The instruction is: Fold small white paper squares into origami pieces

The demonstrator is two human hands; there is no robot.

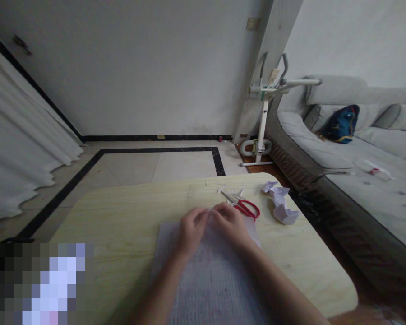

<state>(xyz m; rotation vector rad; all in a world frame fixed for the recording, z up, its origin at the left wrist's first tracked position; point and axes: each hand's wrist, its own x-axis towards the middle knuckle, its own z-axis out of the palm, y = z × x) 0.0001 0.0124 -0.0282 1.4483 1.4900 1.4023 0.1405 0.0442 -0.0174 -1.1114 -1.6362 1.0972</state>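
Note:
My left hand [193, 228] and my right hand [228, 221] meet at the fingertips over the far edge of a large sheet of paper [209, 280] covered in writing. Both are closed in a pinch on a small piece of white paper [210, 211], mostly hidden by the fingers; its shape cannot be made out. Just beyond my right hand lie red-handled scissors [248, 209], blades pointing away to the left. Thin white paper scraps [238, 192] are scattered around the blades. To the right of the scissors rest several folded white paper pieces [280, 203].
The pale wooden table [122, 221] has rounded corners. Beyond it are a tiled floor [131, 167] and a white exercise machine [262, 117]. A grey sofa [385, 189] with a blue bag [343, 124] stands at right; a white curtain [23, 158] hangs at left.

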